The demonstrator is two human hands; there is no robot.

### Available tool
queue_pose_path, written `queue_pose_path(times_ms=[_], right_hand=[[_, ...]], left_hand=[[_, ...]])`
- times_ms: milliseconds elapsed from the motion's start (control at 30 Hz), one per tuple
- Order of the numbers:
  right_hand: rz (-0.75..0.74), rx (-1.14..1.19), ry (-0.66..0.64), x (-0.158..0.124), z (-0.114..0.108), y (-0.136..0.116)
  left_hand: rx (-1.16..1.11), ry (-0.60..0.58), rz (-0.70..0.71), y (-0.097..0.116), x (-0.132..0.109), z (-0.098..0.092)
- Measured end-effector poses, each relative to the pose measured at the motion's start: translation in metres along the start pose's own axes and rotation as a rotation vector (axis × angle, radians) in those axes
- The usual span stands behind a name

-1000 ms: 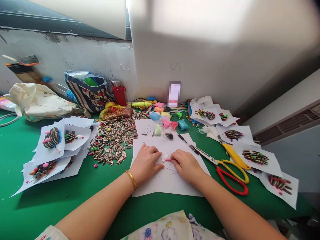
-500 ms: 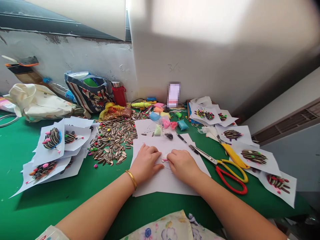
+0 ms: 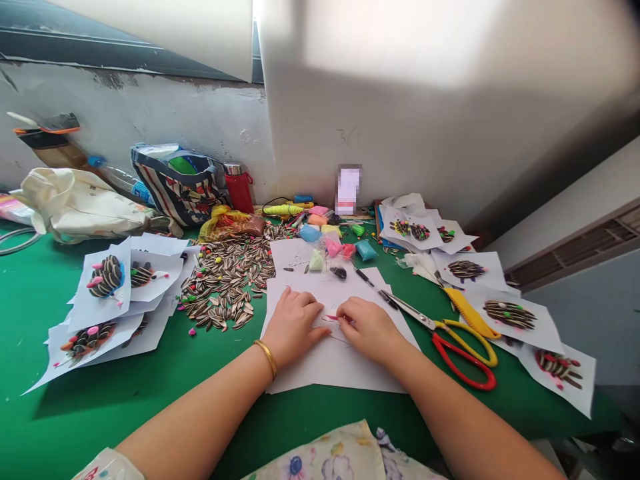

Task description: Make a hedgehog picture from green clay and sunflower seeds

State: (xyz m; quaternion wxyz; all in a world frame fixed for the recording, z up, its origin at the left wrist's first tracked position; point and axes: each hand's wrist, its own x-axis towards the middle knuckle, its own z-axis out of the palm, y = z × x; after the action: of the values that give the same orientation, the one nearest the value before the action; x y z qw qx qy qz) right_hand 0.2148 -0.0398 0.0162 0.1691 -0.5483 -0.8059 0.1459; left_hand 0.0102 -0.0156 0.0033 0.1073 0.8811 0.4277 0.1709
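White sheets of paper (image 3: pixel 300 373) with faint pencil lines lie in front of me. My left hand (image 3: pixel 294 325), a gold bangle at its wrist, rests flat on the left part of the top sheet, fingers stretched out. A thin strip of pink modelling clay (image 3: pixel 332 318) lies on that sheet between my hands. My right hand (image 3: pixel 369 328) has its fingers curled and pinched over the right end of the strip; the fingertips partly hide it. Just beyond the hands are a black pen (image 3: pixel 364 277) and packets of coloured clay, such as a blue one (image 3: pixel 365 250).
Large scissors (image 3: pixel 440 327) with red and yellow handles lie to my right. Sunflower seeds (image 3: pixel 225 280) are heaped at the left. Finished seed pictures on paper stand at left (image 3: pixel 107 277) and right (image 3: pixel 507 312). A red flask (image 3: pixel 239 190) and bags line the wall.
My right hand has shifted slightly to the right and turned, and more of the pink strip shows. The left hand stays in place on the paper.
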Motion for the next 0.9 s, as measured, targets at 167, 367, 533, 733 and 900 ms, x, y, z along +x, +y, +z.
queue_pose_path(times_ms=[167, 367, 533, 733, 900], right_hand=[[0.106, 0.163, 0.015, 0.002, -0.003, 0.014], [0.059, 0.224, -0.020, 0.003, 0.003, 0.009], [-0.015, 0.206, 0.019, 0.002, 0.007, 0.002], [-0.017, 0.224, 0.061, 0.003, 0.004, 0.009], [0.032, 0.209, 0.100, 0.006, 0.003, 0.019]], left_hand=[[0.019, 0.029, -0.041, 0.005, 0.002, 0.002], [-0.047, 0.051, -0.057, 0.001, 0.001, 0.004], [-0.121, 0.077, -0.051, -0.002, 0.002, 0.003], [-0.141, 0.058, -0.062, -0.005, 0.003, -0.003], [-0.080, 0.048, -0.051, -0.010, 0.003, -0.003]])
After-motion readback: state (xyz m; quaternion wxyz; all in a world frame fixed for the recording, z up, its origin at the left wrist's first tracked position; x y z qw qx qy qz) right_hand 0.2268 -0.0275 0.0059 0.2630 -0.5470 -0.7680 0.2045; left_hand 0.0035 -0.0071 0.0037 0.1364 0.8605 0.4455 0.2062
